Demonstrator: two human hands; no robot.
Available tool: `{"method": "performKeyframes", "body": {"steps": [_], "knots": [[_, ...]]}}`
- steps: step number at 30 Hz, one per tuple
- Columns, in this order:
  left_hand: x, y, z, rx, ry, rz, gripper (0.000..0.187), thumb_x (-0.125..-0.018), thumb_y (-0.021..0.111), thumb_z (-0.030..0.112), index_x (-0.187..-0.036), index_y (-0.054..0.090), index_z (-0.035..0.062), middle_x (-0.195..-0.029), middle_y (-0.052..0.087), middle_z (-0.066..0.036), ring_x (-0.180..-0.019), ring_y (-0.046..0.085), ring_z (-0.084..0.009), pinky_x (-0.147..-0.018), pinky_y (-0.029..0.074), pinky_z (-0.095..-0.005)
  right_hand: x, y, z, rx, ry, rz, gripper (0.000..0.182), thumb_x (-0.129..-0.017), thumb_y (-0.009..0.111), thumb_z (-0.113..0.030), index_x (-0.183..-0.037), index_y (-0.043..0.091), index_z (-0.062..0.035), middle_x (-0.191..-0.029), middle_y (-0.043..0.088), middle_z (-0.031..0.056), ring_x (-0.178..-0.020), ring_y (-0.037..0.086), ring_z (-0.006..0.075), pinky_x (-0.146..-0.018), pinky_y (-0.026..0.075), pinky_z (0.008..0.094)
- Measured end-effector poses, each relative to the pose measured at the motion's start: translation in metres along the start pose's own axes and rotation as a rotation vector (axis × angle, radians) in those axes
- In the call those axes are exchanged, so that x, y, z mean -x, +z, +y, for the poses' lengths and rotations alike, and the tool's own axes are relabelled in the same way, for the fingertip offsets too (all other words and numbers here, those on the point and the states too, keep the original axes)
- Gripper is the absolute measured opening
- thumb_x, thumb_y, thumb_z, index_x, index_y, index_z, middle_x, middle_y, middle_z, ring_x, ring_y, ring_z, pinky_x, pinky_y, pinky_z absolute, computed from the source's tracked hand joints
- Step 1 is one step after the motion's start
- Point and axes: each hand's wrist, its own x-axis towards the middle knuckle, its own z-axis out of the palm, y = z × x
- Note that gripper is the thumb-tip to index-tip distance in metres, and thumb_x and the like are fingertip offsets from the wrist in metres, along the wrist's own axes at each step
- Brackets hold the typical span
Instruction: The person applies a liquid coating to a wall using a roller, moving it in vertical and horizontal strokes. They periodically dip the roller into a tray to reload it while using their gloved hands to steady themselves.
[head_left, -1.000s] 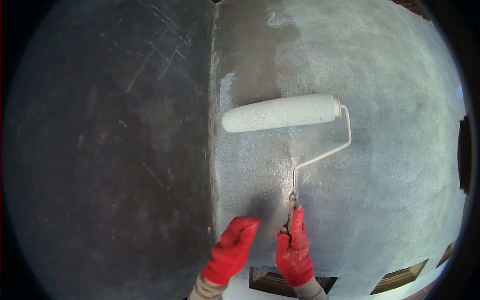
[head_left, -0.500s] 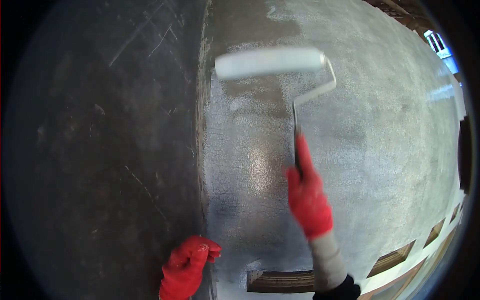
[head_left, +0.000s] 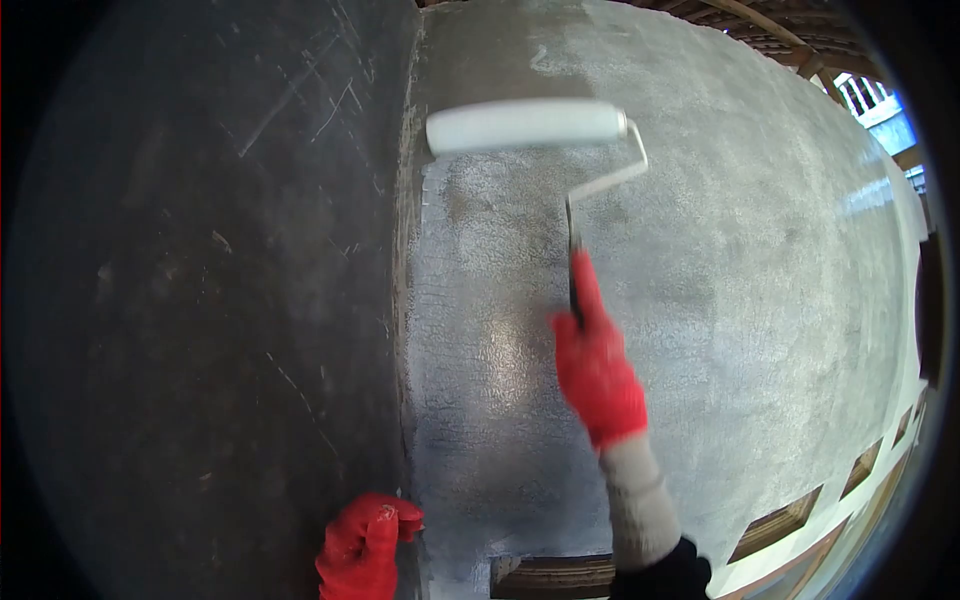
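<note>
A white paint roller [head_left: 525, 126] lies level against the upper part of the grey wall [head_left: 760, 290], its left end near the corner with the dark wall. My right hand [head_left: 598, 360], in a red glove, is wrapped round the roller's dark handle below the bent metal frame. Wet, shiny coating shows on the wall under the roller. At the bottom, near the corner, my left hand [head_left: 365, 545] in a red glove has its fingers curled; whether anything is inside them is hidden.
The dark scratched wall [head_left: 200, 300] fills the left side. Recessed openings with wooden edges [head_left: 553, 577] run along the bottom and lower right [head_left: 775, 525]. Wooden roof beams [head_left: 765, 20] show at the top right, beside a bright gap with a railing.
The roller appears higher up the wall, nearer the unpainted-looking darker patch, and my right hand has moved up and slightly left. The left hand sits a little lower in view.
</note>
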Motion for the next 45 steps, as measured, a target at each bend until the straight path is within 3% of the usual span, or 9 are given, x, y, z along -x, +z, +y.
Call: {"method": "performKeyframes", "body": {"steps": [5,7,14,19,23,27,30,35,45], "knots": [[0.004,0.002,0.002,0.091,0.022,0.054,0.027,-0.095,0.051,0.025,-0.09,0.063,0.0017,-0.082,0.064,-0.005,-0.072,0.059,-0.0115,-0.068,0.048,-0.0257,0.131,0.015,0.042,0.073,-0.012,0.066,0.066,-0.085,0.049,0.001,-0.144,0.022,-0.0073,-0.118,0.053,0.0283,-0.097,0.058,0.0442,-0.081,0.047,0.0423],[0.004,0.002,0.002,0.084,0.016,0.047,0.027,-0.095,0.051,0.025,-0.089,0.063,0.0017,-0.081,0.064,-0.005,-0.072,0.059,-0.0114,-0.068,0.048,-0.0254,0.116,0.011,0.019,0.008,0.102,0.014,0.065,-0.085,0.046,0.004,-0.144,0.021,-0.0061,-0.127,0.045,0.0274,-0.108,0.051,0.0416,-0.088,0.045,0.0409],[0.003,-0.001,-0.001,-0.023,0.072,0.027,0.026,-0.095,0.051,0.023,-0.09,0.062,0.0013,-0.081,0.064,-0.006,-0.071,0.059,-0.0123,-0.067,0.048,-0.027,-0.108,0.011,-0.02,0.166,-0.015,0.065,0.057,-0.089,0.044,-0.011,-0.143,0.025,-0.012,-0.133,0.044,0.0229,-0.12,0.045,0.037,-0.106,0.032,0.0372],[0.003,-0.001,-0.012,0.003,0.115,0.043,0.025,-0.095,0.051,0.023,-0.089,0.062,0.0009,-0.08,0.064,-0.006,-0.071,0.059,-0.0125,-0.067,0.048,-0.0273,-0.228,-0.017,-0.024,0.968,-0.48,0.023,0.054,-0.089,0.043,-0.016,-0.141,0.029,-0.0101,-0.122,0.053,0.0239,-0.107,0.056,0.0321,-0.085,0.047,0.0366],[0.002,-0.004,-0.011,-0.038,0.104,0.016,0.025,-0.095,0.052,0.023,-0.09,0.062,0.0006,-0.08,0.064,-0.005,-0.071,0.059,-0.0124,-0.067,0.048,-0.0271,-0.135,-0.029,-0.022,0.251,-0.095,-0.005,0.058,-0.089,0.046,-0.014,-0.143,0.026,-0.0111,-0.131,0.047,0.0215,-0.108,0.057,0.0269,-0.085,0.048,0.0343],[0.003,-0.001,-0.017,0.047,0.065,0.052,0.025,-0.094,0.053,0.024,-0.091,0.063,0.0016,-0.079,0.064,-0.005,-0.07,0.059,-0.0121,-0.067,0.048,-0.0267,-0.03,-0.037,0.014,0.151,-0.069,-0.042,0.058,-0.089,0.046,-0.009,-0.144,0.025,-0.0112,-0.141,0.036,0.0201,-0.135,0.027,0.0288,-0.107,0.027,0.0323],[0.002,0.001,-0.01,-0.033,0.101,0.036,0.025,-0.094,0.053,0.025,-0.091,0.063,0.0023,-0.08,0.064,-0.005,-0.071,0.059,-0.012,-0.067,0.048,-0.0264,-0.026,-0.034,0.029,0.168,-0.11,0.048,0.059,-0.088,0.05,-0.007,-0.142,0.028,-0.0143,-0.119,0.053,0.0279,-0.11,0.052,0.0407,-0.091,0.043,0.0397],[0.003,0.003,-0.011,-0.021,0.084,0.057,0.024,-0.094,0.053,0.024,-0.091,0.063,0.002,-0.08,0.064,-0.004,-0.071,0.058,-0.0114,-0.067,0.048,-0.026,-0.095,-0.042,-0.013,0.248,-0.075,0.031,0.053,-0.091,0.044,-0.017,-0.142,0.03,-0.0105,-0.1,0.061,0.015,-0.059,0.051,0.0157,-0.057,0.047,0.0344],[0.002,0.006,-0.009,-0.043,0.072,0.076,0.026,-0.095,0.051,0.024,-0.088,0.062,0.002,-0.078,0.063,-0.005,-0.07,0.057,-0.0121,-0.065,0.046,-0.0255,-0.207,-0.052,-0.036,0.205,-0.114,0.048,0.05,-0.091,0.045,-0.024,-0.138,0.036,-0.0063,-0.09,0.058,0.0143,-0.067,0.055,0.0202,-0.062,0.049,0.0331]]}}
